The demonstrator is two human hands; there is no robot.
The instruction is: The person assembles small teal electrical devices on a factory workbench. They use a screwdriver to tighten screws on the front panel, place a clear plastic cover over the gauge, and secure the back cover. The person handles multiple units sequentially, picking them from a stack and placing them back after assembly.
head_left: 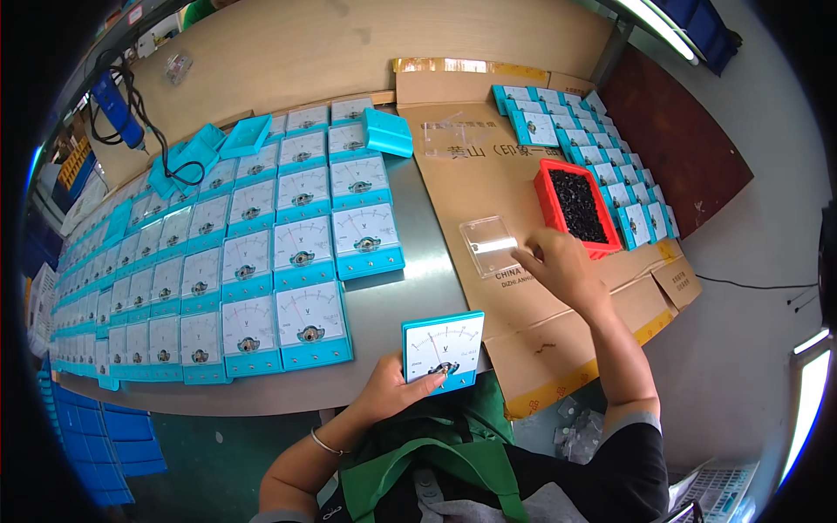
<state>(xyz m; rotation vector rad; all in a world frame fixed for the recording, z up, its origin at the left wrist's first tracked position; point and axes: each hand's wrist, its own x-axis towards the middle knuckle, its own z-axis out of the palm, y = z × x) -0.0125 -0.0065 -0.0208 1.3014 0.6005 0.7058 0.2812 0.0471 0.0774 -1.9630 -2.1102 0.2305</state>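
Teal meter (443, 342) | btm pinched by L fingers (425, 384) | R fingers (531, 261) nr clr cover (486, 247), grip unclear

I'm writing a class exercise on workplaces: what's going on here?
The person's left hand holds a blue dial meter, thumb on its lower front. The right hand is by the edge of a clear cover on the cardboard; whether it touches is unclear. A red box of black pieces sits nearby, and similar meters lie in rows on the table at left.
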